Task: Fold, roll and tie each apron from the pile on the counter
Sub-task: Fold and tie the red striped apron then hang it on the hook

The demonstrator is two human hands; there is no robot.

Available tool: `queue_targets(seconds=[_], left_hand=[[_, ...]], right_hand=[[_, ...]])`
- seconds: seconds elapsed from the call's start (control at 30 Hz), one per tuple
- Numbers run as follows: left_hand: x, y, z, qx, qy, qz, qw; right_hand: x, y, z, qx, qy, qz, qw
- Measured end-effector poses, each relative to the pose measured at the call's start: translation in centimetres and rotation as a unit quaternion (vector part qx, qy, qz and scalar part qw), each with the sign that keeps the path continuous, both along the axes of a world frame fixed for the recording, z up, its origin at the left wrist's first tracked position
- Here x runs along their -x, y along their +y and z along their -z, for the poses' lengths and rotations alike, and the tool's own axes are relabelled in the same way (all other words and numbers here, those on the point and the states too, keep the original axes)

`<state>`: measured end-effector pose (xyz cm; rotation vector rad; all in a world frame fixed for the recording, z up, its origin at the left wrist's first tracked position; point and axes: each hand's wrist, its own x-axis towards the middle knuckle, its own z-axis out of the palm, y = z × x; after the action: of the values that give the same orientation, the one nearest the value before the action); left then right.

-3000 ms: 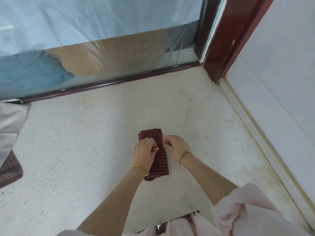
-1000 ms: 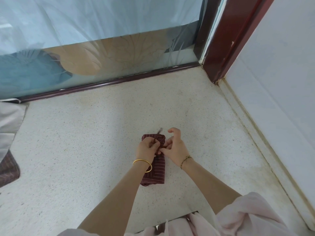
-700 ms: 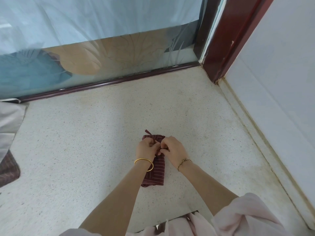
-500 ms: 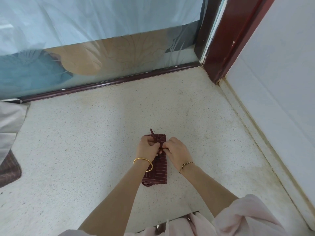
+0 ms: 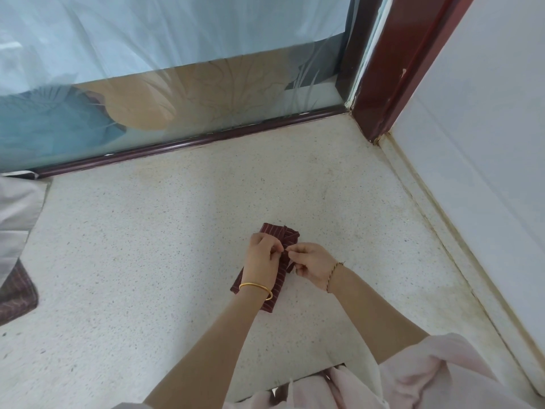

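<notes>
A rolled maroon striped apron (image 5: 278, 231) lies on the speckled counter (image 5: 147, 246), near its middle. My left hand (image 5: 262, 256) rests over the roll and pinches the apron's tie string at its middle. My right hand (image 5: 312, 265) sits just right of the roll and pinches the other end of the string, fingers curled. The two hands nearly touch above the roll. A short piece of the string (image 5: 290, 266) sticks out below my right fingers. The roll's lower half is partly hidden under my left wrist.
At the left edge lie a pale cloth (image 5: 14, 219) and another maroon striped apron (image 5: 16, 290). A glass pane with a dark red sill (image 5: 182, 146) bounds the counter at the back. A white wall (image 5: 486, 172) rises on the right, behind a dark red post (image 5: 392, 69).
The loose string end that stuck up above the roll has been drawn down between my hands. The roll has tilted a little, and my hands have moved slightly apart.
</notes>
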<state>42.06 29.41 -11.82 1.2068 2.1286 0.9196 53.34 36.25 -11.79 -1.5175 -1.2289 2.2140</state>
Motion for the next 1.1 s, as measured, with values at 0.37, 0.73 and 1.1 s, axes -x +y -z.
queue_targets(seconds=[0.37, 0.73, 1.1], left_hand=[[0.3, 0.1, 0.6, 0.040, 0.095, 0.095, 0.990], [2.7, -0.1, 0.8, 0.136, 0.210, 0.156, 0.956], [0.2, 0.3, 0.0, 0.262, 0.279, 0.164, 0.909]], right_hand=[[0.3, -0.2, -0.1, 0.064, 0.007, 0.050, 0.997], [-0.7, 0.7, 0.5, -0.210, -0.207, -0.043, 0.955], [-1.6, 0.7, 1.4, -0.090, -0.170, 0.030, 0.981]])
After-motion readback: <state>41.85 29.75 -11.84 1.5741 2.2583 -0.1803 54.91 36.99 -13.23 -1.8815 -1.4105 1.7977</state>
